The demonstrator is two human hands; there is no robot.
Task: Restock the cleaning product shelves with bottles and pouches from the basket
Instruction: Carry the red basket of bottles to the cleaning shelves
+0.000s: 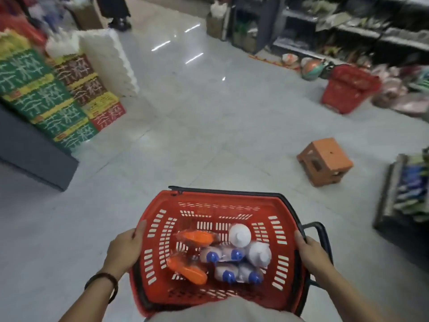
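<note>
I carry a red plastic basket [162,219] in front of my body, above the floor. My left hand [126,249] grips its left rim and my right hand [312,254] grips its right rim by the black handle [322,231]. Inside lie two orange bottles [195,238], two white bottles [240,234] and several pale pouches with blue caps [228,255]. A shelf unit with blue and green packs [411,189] stands low at the right edge.
An orange plastic stool [325,161] sits on the tiled floor ahead right. A second red basket [348,89] stands further right by goods on the floor. Stacked green and red cartons [53,98] and a dark plinth [30,154] line the left. Dark shelving [348,26] runs along the back right.
</note>
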